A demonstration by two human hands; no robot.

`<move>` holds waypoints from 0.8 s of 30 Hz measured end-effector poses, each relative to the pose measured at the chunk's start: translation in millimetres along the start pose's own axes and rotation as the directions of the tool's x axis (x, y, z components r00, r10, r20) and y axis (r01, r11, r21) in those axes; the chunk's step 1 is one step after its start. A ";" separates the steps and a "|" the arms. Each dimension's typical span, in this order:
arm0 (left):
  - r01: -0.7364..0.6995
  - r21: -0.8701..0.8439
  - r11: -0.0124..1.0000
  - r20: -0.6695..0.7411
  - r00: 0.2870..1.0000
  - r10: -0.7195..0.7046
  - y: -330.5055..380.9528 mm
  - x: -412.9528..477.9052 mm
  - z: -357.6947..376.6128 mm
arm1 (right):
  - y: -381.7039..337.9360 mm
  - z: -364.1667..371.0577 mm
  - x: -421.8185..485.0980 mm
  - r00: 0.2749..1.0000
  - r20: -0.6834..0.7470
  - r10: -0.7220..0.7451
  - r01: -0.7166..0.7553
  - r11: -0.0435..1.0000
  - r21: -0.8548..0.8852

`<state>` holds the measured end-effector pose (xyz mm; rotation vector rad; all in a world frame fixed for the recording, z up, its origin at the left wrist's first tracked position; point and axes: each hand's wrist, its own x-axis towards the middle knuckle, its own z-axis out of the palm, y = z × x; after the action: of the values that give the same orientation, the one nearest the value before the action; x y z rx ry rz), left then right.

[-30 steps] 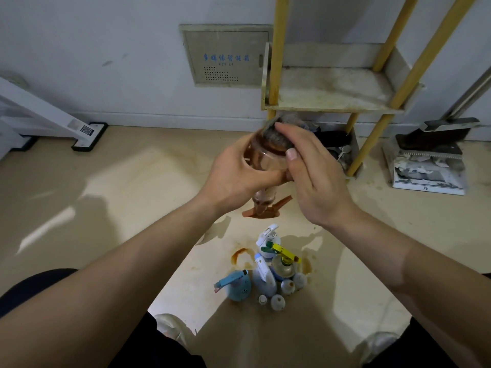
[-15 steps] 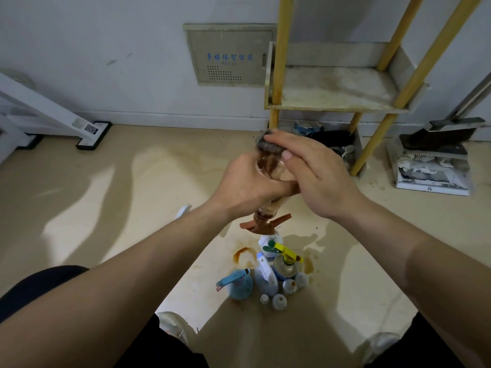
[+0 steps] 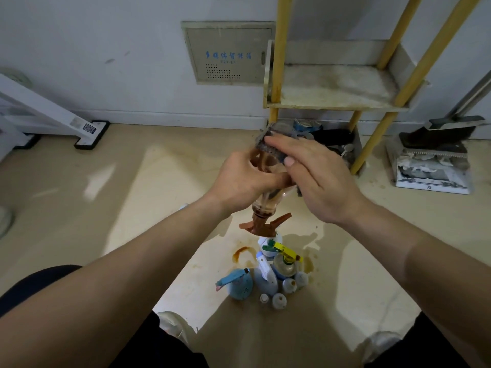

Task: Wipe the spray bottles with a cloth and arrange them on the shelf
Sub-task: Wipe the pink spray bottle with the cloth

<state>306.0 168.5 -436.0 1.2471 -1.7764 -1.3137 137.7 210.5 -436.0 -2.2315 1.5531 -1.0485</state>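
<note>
L hand (image 3: 247, 179) grip clasps inverted brown bottle (image 3: 265, 205); R hand (image 3: 321, 179) grip holds cloth (image 3: 269, 151) on its base.

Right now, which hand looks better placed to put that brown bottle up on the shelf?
Probably the left hand: it grips the upturned brown bottle, while the right hand holds the grey cloth against it. The shelf stands just beyond, slightly right.

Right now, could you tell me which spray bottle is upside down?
The brown-trigger bottle held by the left hand, with the right hand holding a cloth on it: trigger down; the others stand on the floor.
</note>
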 end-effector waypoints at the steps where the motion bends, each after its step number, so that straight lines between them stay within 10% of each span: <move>1: -0.009 -0.009 1.000 0.008 1.000 0.009 0.7 -0.8 0.5 | 0.7 -1.6 1.6 1.000 0.014 0.011 -0.012 1.000 0.005; 11: 0.028 -0.214 0.976 -0.019 0.999 -0.033 2.5 -0.5 -1.0 | 12.5 22.3 -1.7 0.861 0.089 0.501 -0.432 0.628 0.647; 24: 0.086 -0.455 0.887 0.116 0.993 -0.036 -7.4 -0.2 -6.3 | 7.6 36.1 -5.4 0.808 0.095 0.582 -0.500 0.590 0.635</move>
<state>314.0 165.8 -440.8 0.9850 -1.3796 -1.7391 155.2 204.7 -468.4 -1.1355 1.4683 -1.2654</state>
